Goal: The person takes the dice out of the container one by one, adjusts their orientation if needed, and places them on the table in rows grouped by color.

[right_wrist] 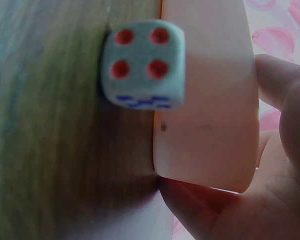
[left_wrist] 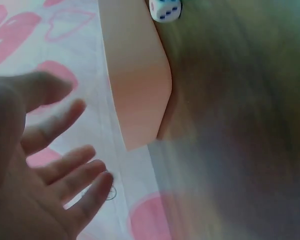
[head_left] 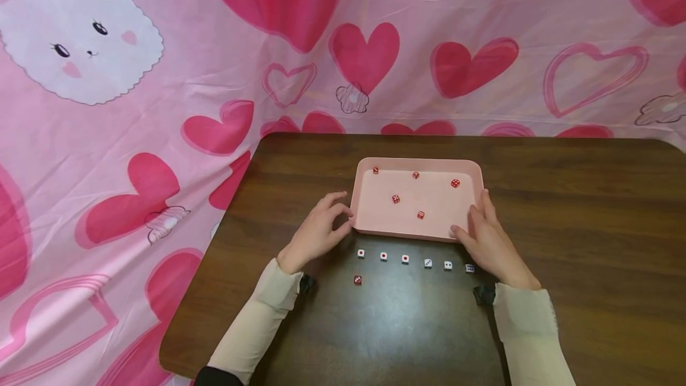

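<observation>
A shallow pink tray [head_left: 407, 232] lies on the table with several red dice [head_left: 396, 199] spread inside. My right hand [head_left: 495, 246] holds its near right corner, thumb at the near rim and fingers along the right side; the right wrist view shows the hand around that tray corner [right_wrist: 210, 145]. Beside the tray's left end is my left hand [head_left: 317, 228], its fingers loosely bent and apart. In the left wrist view these fingers [left_wrist: 72, 120] hold nothing. In front of the tray, several white dice [head_left: 405, 259] form a row. One red die [head_left: 358, 280] sits nearer, below the row's left end.
The brown wooden table [head_left: 589, 225] extends to both sides of the tray. A pink cloth [head_left: 214, 34] with hearts hangs behind the table and along its left side. A white die [right_wrist: 144, 65] appears close up in the right wrist view.
</observation>
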{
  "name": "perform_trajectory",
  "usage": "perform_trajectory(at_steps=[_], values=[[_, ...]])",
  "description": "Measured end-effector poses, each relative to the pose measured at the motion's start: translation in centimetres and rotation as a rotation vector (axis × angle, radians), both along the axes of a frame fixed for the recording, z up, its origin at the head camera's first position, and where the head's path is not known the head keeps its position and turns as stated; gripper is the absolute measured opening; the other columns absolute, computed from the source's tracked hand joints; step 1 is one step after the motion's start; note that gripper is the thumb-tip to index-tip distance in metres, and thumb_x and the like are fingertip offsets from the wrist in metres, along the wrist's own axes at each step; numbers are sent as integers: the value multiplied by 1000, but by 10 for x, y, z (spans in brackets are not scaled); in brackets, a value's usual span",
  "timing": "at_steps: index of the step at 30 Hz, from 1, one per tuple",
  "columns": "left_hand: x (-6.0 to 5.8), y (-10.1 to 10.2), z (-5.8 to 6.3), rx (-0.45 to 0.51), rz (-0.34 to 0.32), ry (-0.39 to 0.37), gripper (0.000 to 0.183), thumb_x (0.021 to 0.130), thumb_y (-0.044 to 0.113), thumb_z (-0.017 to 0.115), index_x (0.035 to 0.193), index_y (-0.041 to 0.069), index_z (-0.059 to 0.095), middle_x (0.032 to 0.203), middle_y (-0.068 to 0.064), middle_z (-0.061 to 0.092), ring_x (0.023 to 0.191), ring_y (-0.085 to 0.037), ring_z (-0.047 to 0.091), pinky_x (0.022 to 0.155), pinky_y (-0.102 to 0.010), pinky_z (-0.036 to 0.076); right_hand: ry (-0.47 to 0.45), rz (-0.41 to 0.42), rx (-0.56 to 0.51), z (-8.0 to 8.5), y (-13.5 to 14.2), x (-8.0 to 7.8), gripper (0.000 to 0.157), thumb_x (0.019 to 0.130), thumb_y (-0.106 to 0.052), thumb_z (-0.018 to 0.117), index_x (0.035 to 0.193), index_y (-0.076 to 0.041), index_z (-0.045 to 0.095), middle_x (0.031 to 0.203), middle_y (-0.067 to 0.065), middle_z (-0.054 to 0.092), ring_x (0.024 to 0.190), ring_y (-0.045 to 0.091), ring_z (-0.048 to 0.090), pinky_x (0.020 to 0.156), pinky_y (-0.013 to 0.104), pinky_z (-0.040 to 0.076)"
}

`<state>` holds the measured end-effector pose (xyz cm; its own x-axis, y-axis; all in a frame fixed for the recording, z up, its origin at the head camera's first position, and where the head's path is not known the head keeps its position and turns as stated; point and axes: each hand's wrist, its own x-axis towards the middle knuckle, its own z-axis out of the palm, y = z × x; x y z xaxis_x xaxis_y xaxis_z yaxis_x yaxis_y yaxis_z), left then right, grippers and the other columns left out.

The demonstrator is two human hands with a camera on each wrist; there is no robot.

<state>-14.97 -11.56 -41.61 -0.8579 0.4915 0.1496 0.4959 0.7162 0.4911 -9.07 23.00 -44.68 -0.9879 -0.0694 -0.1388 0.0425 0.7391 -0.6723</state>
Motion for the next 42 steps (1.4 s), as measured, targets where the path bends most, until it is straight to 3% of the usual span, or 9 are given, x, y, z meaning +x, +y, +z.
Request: perform_trajectory(at_steps=[4, 8, 18, 26, 32, 36, 42], values=[[-15, 6, 3, 20, 33, 53, 10, 88, 18, 70, 94, 11, 71, 107, -6, 58, 99, -21, 54, 88, -35, 51, 1, 2, 5, 0, 1, 1, 88, 94, -45, 56, 151, 7, 12, 159, 10, -27, 147, 44, -5, 107, 65, 21], [-30, 12, 5, 27, 41, 65, 11, 88, 18, 68, 95, 10, 71, 98, -5, 58, 90, -20, 53, 81, -33, 49, 8, 8, 0, 0, 1, 1, 86, 95, -42, 56, 150, 8, 15, 159, 12, -25, 147, 44, -4, 107, 66, 22], [-58, 30, 1, 24, 35, 37, 14, 89, 18, 64, 96, 9, 71, 107, -6, 57, 100, -22, 50, 88, -36, 49, 6, 1, -17, 1, 3, 0, 86, 95, -38, 58, 151, 8, 13, 160, 13, -25, 147, 45, -1, 108, 65, 21], [-75, 44, -4, -148, -19, 32, 22, 90, 21, 60, 104, 6, 69, 107, -7, 60, 98, -23, 49, 88, -34, 47, 7, 2, 2, 0, 3, -1, 83, 94, -35, 59, 148, 11, 17, 160, 13, -23, 147, 45, 0, 108, 65, 22], [-81, 51, -5, -287, -55, -3, 31, 92, 25, 59, 118, 8, 63, 121, -9, 56, 106, -27, 45, 91, -41, 41, 1, -12, -4, -1, 3, 0, 83, 94, -35, 60, 148, 11, 17, 160, 13, -24, 147, 44, -1, 108, 65, 21], [-83, 54, -10, -307, -58, -46, 36, 93, 27, 58, 124, 9, 60, 130, -10, 52, 112, -28, 42, 94, -43, 38, 13, -8, 5, -2, 4, 0, 81, 94, -33, 60, 148, 12, 18, 160, 14, -22, 147, 45, 1, 108, 65, 22], [-87, 56, -16, -317, -52, -50, 42, 92, 27, 60, 129, 7, 56, 134, -12, 50, 114, -29, 42, 94, -44, 39, 17, -5, 18, -3, 3, -2, 81, 94, -31, 61, 147, 12, 19, 160, 15, -21, 147, 45, 1, 108, 64, 22]])
